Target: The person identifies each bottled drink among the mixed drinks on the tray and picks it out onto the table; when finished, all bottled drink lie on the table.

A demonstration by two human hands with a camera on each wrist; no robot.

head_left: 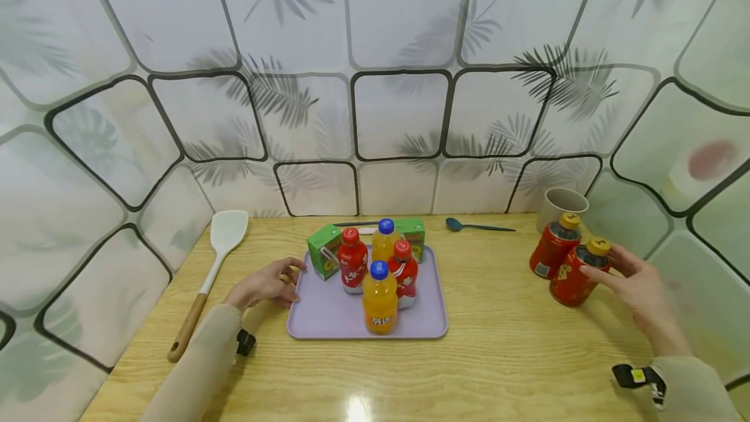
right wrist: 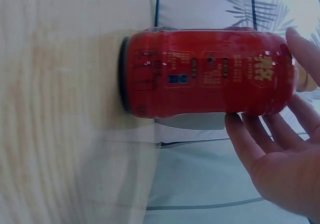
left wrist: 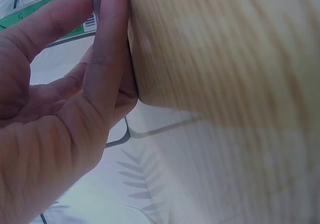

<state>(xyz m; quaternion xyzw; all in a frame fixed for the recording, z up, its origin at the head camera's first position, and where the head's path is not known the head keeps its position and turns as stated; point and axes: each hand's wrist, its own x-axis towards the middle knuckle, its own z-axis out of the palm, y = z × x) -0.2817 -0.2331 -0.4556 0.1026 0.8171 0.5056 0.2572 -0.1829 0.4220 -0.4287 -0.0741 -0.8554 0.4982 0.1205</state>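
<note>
A lavender tray (head_left: 319, 318) carries two orange soda bottles (head_left: 381, 301) with blue caps, two red bottles (head_left: 353, 262) with red caps, and green drink cartons (head_left: 324, 254). My left hand (head_left: 269, 284) is at the tray's left rim, fingertips touching it; in the left wrist view the fingers (left wrist: 107, 48) extend along the tabletop to that rim. On the right, a red bottle with a yellow cap (head_left: 577, 275) stands on the table. My right hand (head_left: 638, 285) holds its upper part, thumb on one side and fingers on the other (right wrist: 250, 139). A similar red bottle (head_left: 553, 246) stands right beside it.
A beige cup (head_left: 564, 200) is behind the yellow-capped bottles. The dark blue spoon (head_left: 477, 225) lies near the back edge. At far left lies a white spatula (head_left: 219, 246) with a wooden handle. Patterned curtain (head_left: 404, 116) encloses the wooden table (head_left: 486, 357) at the back and sides.
</note>
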